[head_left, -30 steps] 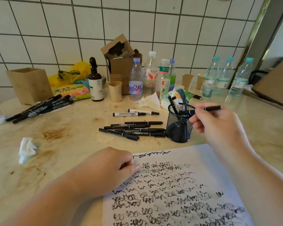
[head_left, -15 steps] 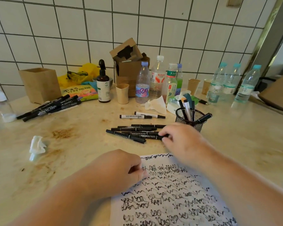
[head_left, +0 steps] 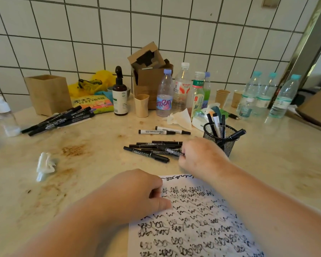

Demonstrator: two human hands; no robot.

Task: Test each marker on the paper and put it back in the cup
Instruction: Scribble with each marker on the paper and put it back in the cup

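Having left the cup, right hand at loose markers

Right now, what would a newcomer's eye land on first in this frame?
Probably the paper at bottom centre, covered in black scribbles, with the left hand resting curled on its upper left corner. Next, the right hand at the right end of the marker pile mid-table, fingers on one marker. Just right of it stands the mesh cup, holding several markers.
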